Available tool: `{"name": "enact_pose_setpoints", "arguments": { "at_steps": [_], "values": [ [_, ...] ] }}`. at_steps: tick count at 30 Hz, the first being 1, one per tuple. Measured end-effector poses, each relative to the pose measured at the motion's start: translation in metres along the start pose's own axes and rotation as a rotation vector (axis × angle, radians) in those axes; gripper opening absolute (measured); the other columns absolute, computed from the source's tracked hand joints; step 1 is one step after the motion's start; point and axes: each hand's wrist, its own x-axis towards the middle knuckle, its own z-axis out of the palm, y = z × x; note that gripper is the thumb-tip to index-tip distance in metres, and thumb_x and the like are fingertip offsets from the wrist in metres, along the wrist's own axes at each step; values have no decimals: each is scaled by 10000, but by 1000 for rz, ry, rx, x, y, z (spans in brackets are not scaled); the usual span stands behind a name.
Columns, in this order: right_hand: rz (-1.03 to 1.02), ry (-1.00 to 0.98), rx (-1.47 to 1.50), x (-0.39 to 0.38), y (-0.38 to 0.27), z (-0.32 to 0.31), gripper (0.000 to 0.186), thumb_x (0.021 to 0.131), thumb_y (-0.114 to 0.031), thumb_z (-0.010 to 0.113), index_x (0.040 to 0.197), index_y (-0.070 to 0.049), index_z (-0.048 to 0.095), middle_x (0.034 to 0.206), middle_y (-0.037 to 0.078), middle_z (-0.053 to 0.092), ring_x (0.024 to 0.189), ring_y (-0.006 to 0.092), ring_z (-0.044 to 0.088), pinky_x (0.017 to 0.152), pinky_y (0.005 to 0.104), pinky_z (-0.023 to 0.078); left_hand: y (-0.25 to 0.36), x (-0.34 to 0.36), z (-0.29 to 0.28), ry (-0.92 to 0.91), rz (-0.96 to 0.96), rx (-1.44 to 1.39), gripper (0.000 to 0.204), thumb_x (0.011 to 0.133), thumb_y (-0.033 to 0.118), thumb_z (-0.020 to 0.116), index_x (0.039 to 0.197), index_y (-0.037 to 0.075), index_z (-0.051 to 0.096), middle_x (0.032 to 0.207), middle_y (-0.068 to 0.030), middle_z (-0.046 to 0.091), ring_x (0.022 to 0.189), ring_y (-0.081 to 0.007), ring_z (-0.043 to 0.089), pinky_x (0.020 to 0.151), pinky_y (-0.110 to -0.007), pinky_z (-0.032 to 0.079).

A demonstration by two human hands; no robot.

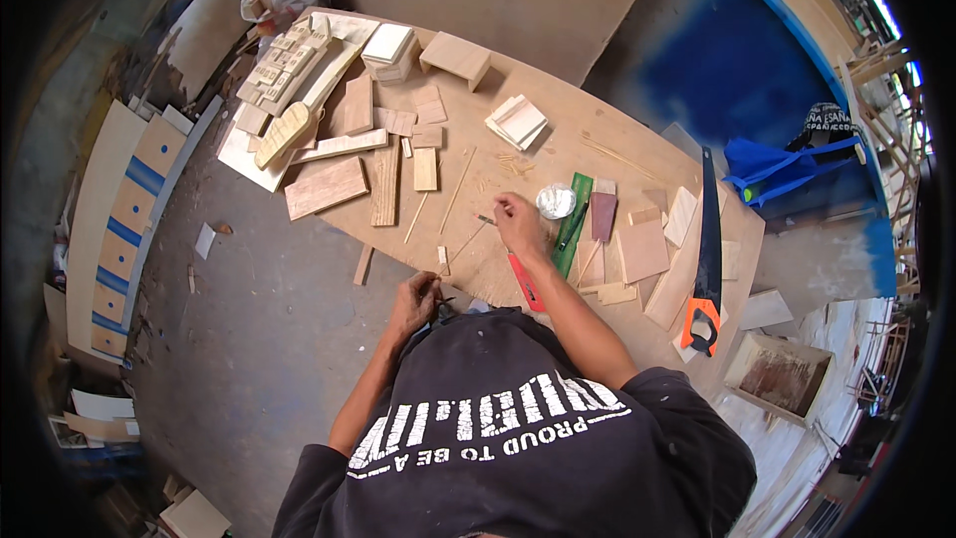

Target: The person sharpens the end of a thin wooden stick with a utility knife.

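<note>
At the near edge of the wooden worktable, my left hand (413, 301) is closed, its fingertips pinched together; what they hold is too small to make out. My right hand (519, 225) is farther in over the table, fingers curled and closed, its grip partly hidden. Between the hands a thin wooden strip (465, 247) runs slantwise, and a small wood piece (442, 255) lies by my left fingertips. Just right of my right hand stands a round tub (556, 201) with white contents. A red-handled cutter (527, 284) lies under my right forearm.
A handsaw (709, 239) with an orange handle lies at the right, near a green strip (575, 229) and a purple-brown block (603, 212). Wood blocks (327, 186) and a wooden model (287, 70) crowd the left. Stacked squares (518, 123) sit farther back.
</note>
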Motion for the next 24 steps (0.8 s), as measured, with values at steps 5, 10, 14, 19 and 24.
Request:
{"name": "enact_pose_setpoints", "arguments": {
  "at_steps": [5,10,14,19,24],
  "values": [
    [-207,129,-104,35,15,3,195,846,-50,667,1023,30,687,902,162,684,773,268,693,686,340,550,-24,-22,-16,125,-31,-37,203,989,149,586,1015,-38,660,716,-65,654,637,-116,597,604,-283,490],
    [-277,109,-163,45,34,9,184,831,-57,651,996,12,692,968,183,652,878,364,654,786,430,534,-51,-45,-21,248,-121,-45,205,988,160,590,1010,-31,663,705,-61,652,623,-119,591,590,-280,485],
    [-362,97,-217,46,22,12,140,824,-59,651,943,8,682,944,192,641,875,389,637,773,456,524,-53,-62,-22,285,-174,-98,194,985,132,582,999,-43,664,713,-65,657,634,-118,582,591,-284,464],
    [-292,159,-305,50,27,15,60,835,-48,631,857,5,647,920,202,627,857,412,618,757,488,510,-52,-63,-24,275,-152,-103,209,992,147,583,1009,-45,664,721,-66,657,644,-120,576,605,-291,467],
    [-331,175,-287,48,31,13,111,831,-55,642,921,0,676,926,201,623,870,400,631,759,475,521,-57,-54,-35,290,-144,-86,234,996,169,586,1038,-46,668,736,-70,662,679,-129,588,633,-301,476]
  ]
}}
